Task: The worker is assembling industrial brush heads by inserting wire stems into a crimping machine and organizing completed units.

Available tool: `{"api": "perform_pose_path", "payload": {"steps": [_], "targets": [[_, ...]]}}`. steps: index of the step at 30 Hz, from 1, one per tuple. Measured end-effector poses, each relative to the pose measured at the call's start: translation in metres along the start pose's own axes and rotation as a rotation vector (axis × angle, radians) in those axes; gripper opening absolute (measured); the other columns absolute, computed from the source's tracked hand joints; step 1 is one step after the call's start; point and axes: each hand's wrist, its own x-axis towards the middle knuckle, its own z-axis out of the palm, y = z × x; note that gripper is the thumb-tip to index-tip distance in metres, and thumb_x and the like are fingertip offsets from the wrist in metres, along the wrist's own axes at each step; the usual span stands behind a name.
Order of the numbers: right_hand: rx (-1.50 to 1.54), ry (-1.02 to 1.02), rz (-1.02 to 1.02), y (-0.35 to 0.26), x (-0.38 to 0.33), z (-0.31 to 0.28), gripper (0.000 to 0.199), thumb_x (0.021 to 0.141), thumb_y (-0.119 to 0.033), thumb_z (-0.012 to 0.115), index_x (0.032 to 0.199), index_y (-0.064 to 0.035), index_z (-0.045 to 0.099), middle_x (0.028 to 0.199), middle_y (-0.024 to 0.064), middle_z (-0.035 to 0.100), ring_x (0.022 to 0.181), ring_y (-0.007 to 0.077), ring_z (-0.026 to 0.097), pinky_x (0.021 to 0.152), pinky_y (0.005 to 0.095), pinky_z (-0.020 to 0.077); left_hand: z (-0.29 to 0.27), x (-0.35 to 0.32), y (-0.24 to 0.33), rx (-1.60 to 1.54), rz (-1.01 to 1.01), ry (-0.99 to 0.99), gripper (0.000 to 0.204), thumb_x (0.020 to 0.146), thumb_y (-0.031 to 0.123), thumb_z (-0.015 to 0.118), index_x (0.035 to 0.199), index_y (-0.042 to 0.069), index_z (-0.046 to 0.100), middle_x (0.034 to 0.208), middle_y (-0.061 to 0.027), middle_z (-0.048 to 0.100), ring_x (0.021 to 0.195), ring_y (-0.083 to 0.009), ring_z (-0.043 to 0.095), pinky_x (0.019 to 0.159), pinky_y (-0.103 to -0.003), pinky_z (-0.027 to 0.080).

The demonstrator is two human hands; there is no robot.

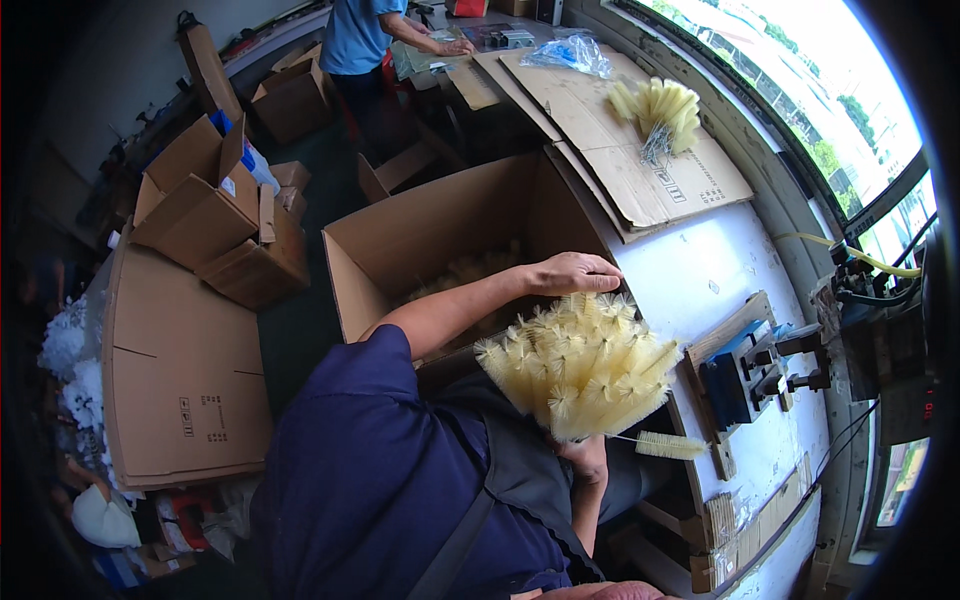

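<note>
A thick bundle of cream-bristled bottle brushes [580, 365] stands in front of me, bristle ends up. Below it my right hand [585, 458] is closed round the lower part, where the stems are mostly hidden. One brush [670, 445] sticks out sideways from there on its thin wire stem. My left hand [575, 272] lies just beyond the bundle, at the near table-side edge of a large open carton [400, 235], fingers stretched out with nothing visible in them. More brushes show dimly inside that carton.
On the white table [690, 270], flat cardboard [600, 110] carries another brush bunch [660, 110] and a plastic bag [570, 55]. A blue clamp-like fixture [740, 380] stands at right by the window. Smaller cartons [200, 190] are at left. Another person [355, 45] works at the far end.
</note>
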Motion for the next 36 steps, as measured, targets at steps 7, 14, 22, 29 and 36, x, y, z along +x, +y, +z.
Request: {"api": "perform_pose_path", "payload": {"steps": [7,14,22,29,36], "targets": [[0.082,-0.057,0.065,0.008,0.003,-0.004,0.062,0.063,-0.01,0.081,0.12,0.0,0.061,0.112,0.0072,0.066,0.101,0.0191,0.061,0.089,0.0344,0.0488,0.009,-0.026,0.017,-0.391,-0.135,-0.164,0.057,0.103,0.048,0.044,0.123,-0.001,0.066,0.111,-0.0075,0.069,0.102,-0.0114,0.06,0.094,-0.028,0.047],[0.117,-0.046,0.02,-0.011,0.01,0.01,0.062,0.063,-0.007,0.078,0.12,0.0022,0.059,0.112,0.0085,0.066,0.099,0.0194,0.062,0.088,0.0334,0.0491,-0.04,-0.034,-0.008,-0.358,-0.222,-0.09,0.068,0.099,0.056,0.047,0.141,0.003,0.049,0.114,-0.0146,0.067,0.091,-0.0202,0.067,0.082,-0.034,0.055],[0.226,-0.055,0.029,-0.017,0.021,0.011,0.06,0.064,-0.006,0.078,0.12,0.0022,0.058,0.106,0.0061,0.065,0.094,0.0168,0.061,0.084,0.0316,0.0498,-0.276,-0.029,0.006,0.436,-0.078,0.858,0.055,0.095,0.038,0.054,0.133,-0.003,0.054,0.122,-0.0136,0.065,0.112,-0.0205,0.062,0.097,-0.033,0.048],[0.128,-0.287,0.256,-0.033,0.042,0.018,0.041,0.072,-0.007,0.073,0.111,0.0,0.064,0.098,-0.0004,0.064,0.085,0.0092,0.058,0.077,0.0248,0.0474,-0.028,0.025,0.103,0.235,0.248,-0.358,0.061,0.096,0.05,0.058,0.138,0.007,0.052,0.139,-0.0169,0.052,0.13,-0.0317,0.048,0.106,-0.041,0.044],[0.094,-0.341,0.309,-0.033,0.048,0.016,0.04,0.072,-0.002,0.067,0.112,-0.0017,0.064,0.099,-0.0032,0.063,0.088,0.0077,0.055,0.079,0.0236,0.0451,0.087,0.04,0.107,0.253,0.322,-0.871,0.074,0.092,0.044,0.065,0.151,0.01,0.034,0.135,-0.0234,0.052,0.12,-0.037,0.056,0.105,-0.048,0.043]]}}
